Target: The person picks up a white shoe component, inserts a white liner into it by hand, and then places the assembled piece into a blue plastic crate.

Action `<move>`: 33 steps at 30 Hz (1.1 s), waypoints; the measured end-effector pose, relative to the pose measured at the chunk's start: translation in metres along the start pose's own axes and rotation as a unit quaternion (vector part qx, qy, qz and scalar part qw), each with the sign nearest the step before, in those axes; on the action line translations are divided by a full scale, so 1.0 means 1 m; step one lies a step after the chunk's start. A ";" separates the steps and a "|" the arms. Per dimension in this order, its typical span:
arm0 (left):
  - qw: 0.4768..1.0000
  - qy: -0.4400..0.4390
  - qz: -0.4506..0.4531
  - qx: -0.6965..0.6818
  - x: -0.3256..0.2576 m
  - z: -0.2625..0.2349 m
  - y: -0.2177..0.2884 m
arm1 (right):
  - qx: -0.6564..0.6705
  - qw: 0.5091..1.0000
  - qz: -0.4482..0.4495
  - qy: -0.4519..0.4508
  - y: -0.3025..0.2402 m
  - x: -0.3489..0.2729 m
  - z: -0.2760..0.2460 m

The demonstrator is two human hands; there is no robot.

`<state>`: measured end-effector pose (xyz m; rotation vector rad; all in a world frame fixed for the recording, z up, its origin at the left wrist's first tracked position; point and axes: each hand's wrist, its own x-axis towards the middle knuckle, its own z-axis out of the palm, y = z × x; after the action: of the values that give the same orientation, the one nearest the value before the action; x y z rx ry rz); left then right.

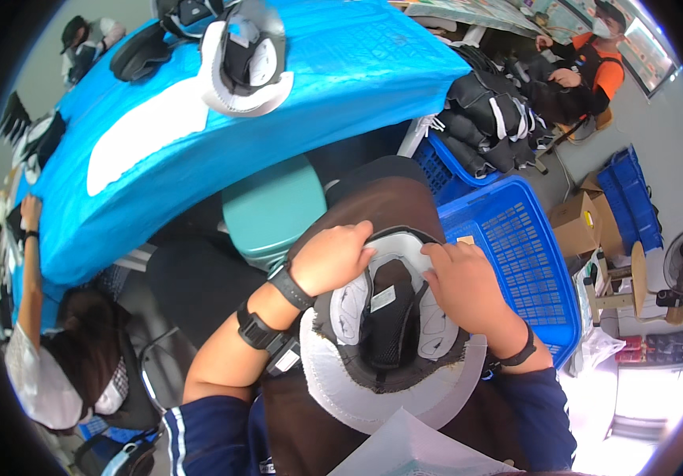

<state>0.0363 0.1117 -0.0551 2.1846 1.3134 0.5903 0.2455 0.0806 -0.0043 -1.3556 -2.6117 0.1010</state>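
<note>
On my lap rests a black padded piece that looks like a helmet liner (pixel 389 325), with white side pads, a small white label inside and a wide white band (pixel 393 401) curving round its near side. My left hand (pixel 332 258) closes its thumb and fingers on the far left part of the liner's rim. Opposite it, my right hand (pixel 466 287) grips the far right rim, fingers curled over the white edge. The fingertips on the underside are hidden.
Ahead stands a blue-covered table (pixel 333 87) bearing another liner (pixel 246 63) and a white sheet (pixel 147 135). A teal stool (pixel 274 208) sits below it. To my right are a blue basket (pixel 516 262) and a heap of black padded pieces (pixel 492 111). Other people work at left and far right.
</note>
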 end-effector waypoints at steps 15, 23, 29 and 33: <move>0.997 -0.063 0.035 -0.029 -0.007 -0.005 -0.003 | -0.002 0.996 -0.089 -0.023 0.002 0.001 0.001; 0.994 -0.083 0.014 -0.063 -0.005 0.000 -0.013 | 0.000 0.990 -0.130 0.051 0.002 0.010 0.000; 0.952 -0.135 -0.046 -0.272 -0.006 -0.007 -0.003 | 0.103 0.954 -0.279 0.045 0.012 0.047 0.007; 0.939 -0.144 -0.039 -0.309 -0.006 0.001 -0.015 | 0.094 0.948 -0.304 -0.011 0.009 0.056 0.024</move>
<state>0.0240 0.1118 -0.0660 1.6187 0.8963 0.5356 0.2168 0.1320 -0.0212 -0.4510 -2.8184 0.2623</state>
